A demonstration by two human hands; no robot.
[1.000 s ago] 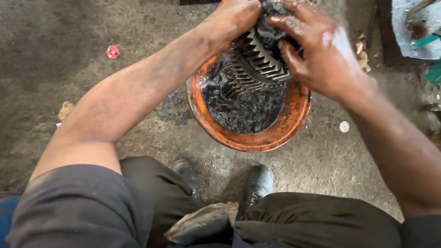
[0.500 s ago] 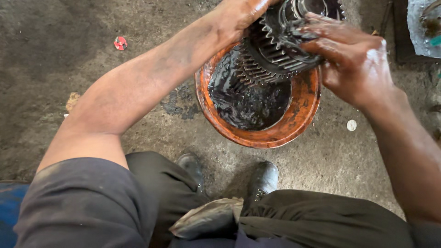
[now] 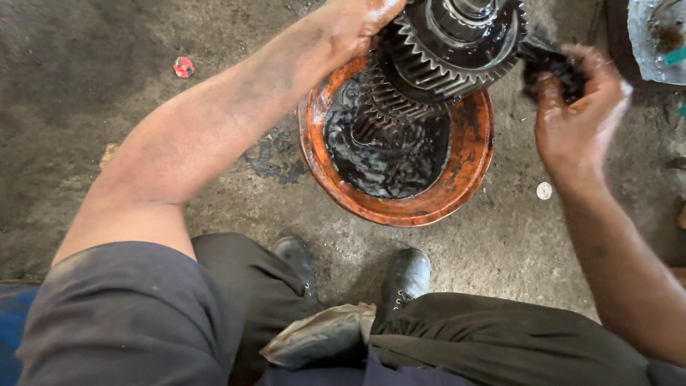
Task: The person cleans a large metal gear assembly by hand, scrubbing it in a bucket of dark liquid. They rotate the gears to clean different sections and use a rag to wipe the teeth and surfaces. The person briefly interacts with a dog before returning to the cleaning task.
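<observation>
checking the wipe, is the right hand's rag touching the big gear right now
Touching. In the head view the black rag gripped in the right hand meets the toothed rim of the gear cluster, with no gap showing.

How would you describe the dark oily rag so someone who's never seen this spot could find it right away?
Start at the round orange basin of black oily liquid on the concrete floor. Above its far rim the left hand holds a greasy toothed metal gear cluster; just right of it, the right hand pinches the dark oily rag. It is the only soft, crumpled thing there, unlike the hard toothed gears.
</observation>
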